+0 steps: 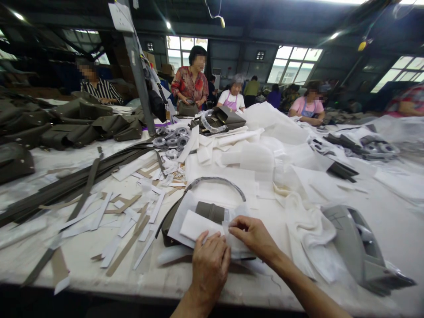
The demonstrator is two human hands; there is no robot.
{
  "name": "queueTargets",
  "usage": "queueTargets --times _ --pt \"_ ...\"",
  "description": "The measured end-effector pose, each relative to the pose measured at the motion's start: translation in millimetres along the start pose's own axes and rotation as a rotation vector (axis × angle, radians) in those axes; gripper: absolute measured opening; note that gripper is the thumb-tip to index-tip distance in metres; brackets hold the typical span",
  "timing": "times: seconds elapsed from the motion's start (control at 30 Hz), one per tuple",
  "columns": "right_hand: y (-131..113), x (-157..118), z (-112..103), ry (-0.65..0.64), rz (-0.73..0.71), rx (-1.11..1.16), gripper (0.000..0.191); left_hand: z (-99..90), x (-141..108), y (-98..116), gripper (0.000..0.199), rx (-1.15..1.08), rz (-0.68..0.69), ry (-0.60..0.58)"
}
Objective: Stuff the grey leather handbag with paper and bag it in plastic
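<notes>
A dark olive handbag (172,236) lies on the table in front of me, its handle (220,180) wrapped in clear film and arched away from me. Over the bag is a sheet of thin white wrapping paper (180,225), with an olive flap or strap (210,212) showing above it. My left hand (212,260) rests with its fingers lying on a folded white foam pad (197,225) on top of the bag. Thumb and forefinger of my right hand (250,232) pinch the edge of a thin translucent sheet (232,229) at the bag's right side.
White and brown strips (129,221) litter the left, beside long dark straps (79,176). White foam sheets (228,176) lie beyond the bag. On the right are a crumpled white cloth (304,221) and a grey-olive bag (351,243). A post (139,75) and several people stand farther back.
</notes>
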State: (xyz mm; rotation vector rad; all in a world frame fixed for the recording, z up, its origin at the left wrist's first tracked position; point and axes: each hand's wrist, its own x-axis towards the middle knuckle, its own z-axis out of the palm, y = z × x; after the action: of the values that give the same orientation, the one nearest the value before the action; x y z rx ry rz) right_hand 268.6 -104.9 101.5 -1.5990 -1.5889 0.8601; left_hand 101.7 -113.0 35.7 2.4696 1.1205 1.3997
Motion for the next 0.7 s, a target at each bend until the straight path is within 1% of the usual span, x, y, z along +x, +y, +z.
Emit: queueTargets --times 0.07,0.1,0.17,0.23,0.27,0.33,0.4,0.47,0.53,0.6,0.7 --pt "-6.5 1.6 -3.5 -0.013 -0.022 0.042 0.013 -3.4 -0.4 0.1 0.016 -0.027 0.001 -0.044" --pt "-10.1 -0.1 -4.7 -0.032 -0.024 0.073 0.013 -5.1 -1.2 -0.2 0.021 -0.037 0.001 -0.068" --pt "-17.9 -8.8 -5.2 -0.084 0.023 0.178 0.015 -7.5 -3.4 -1.8 0.032 -0.05 0.007 -0.089" --pt "-25.3 -22.5 -2.5 -0.102 0.094 0.296 0.017 -8.8 -5.6 -4.2 0.035 -0.052 0.031 -0.096" --pt "-28.4 -29.6 -0.2 -0.096 0.108 0.335 0.018 -9.4 -6.2 -5.6 0.035 -0.05 0.054 -0.103" --pt "-32.4 -40.5 5.3 -0.052 0.082 0.354 0.02 -10.9 -6.4 -8.1 0.034 -0.042 0.104 -0.125" --pt "-32.5 -43.4 9.4 0.001 0.077 0.367 0.022 -12.4 -5.4 -9.9 0.031 -0.035 0.131 -0.137" --pt "-28.2 -37.4 10.1 0.051 0.097 0.388 0.024 -12.5 -4.2 -10.5 0.026 -0.031 0.123 -0.124" --pt "-20.2 -24.8 7.5 0.09 0.099 0.374 0.027 -10.6 -3.0 -9.7 0.02 -0.024 0.107 -0.093" --pt "-10.1 -9.9 3.8 0.113 0.062 0.263 0.025 -7.2 -2.0 -7.7 0.018 -0.014 0.089 -0.055" --pt "6.0 8.8 0.3 0.109 0.009 0.011 0.016 -1.4 -0.2 -3.5 0.018 0.0 0.057 -0.018"
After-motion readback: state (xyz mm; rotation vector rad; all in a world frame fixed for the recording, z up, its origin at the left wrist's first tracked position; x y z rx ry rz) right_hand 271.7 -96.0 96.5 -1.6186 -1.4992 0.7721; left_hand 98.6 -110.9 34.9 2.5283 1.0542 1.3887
